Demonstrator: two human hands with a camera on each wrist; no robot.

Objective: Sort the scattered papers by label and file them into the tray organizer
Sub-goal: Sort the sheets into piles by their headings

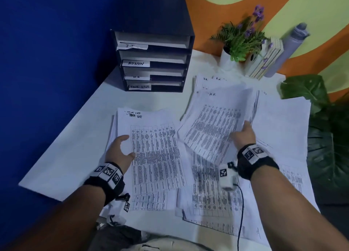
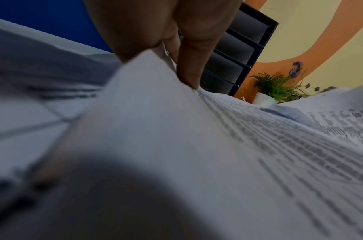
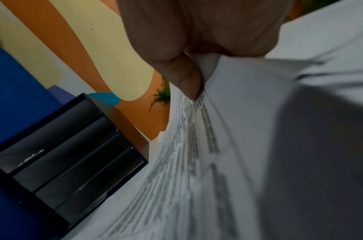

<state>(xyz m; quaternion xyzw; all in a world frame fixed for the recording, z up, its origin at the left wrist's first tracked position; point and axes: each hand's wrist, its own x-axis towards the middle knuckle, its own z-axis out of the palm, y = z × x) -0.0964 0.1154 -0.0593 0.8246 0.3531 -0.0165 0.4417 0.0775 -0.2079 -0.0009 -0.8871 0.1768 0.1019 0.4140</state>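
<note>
A black tray organizer [image 1: 187, 48] stands at the table's back left, its four slots labelled IT, ADMIN, H.R. and TASK LIST. My left hand [image 1: 126, 146] grips the left edge of the TASK LIST stack [image 1: 156, 156], which lies flat in front of me; the left wrist view shows the thumb [image 2: 193, 65] on top and the sheets' edge curling up. My right hand [image 1: 243, 131] pinches the H.R. stack [image 1: 213, 124], holding it tilted above the table; the thumb [image 3: 182, 76] presses on its printed face. More H.R. sheets [image 1: 205, 80] lie behind it, and printed sheets [image 1: 213, 197] lie below it.
A potted plant with purple flowers [image 1: 239, 40], a pale wooden block [image 1: 264, 63] and a grey bottle [image 1: 290, 46] stand along the back wall. Large dark leaves [image 1: 324, 122] crowd the table's right edge. A blue wall borders the left. A black cable [image 1: 241, 213] hangs from my right wrist.
</note>
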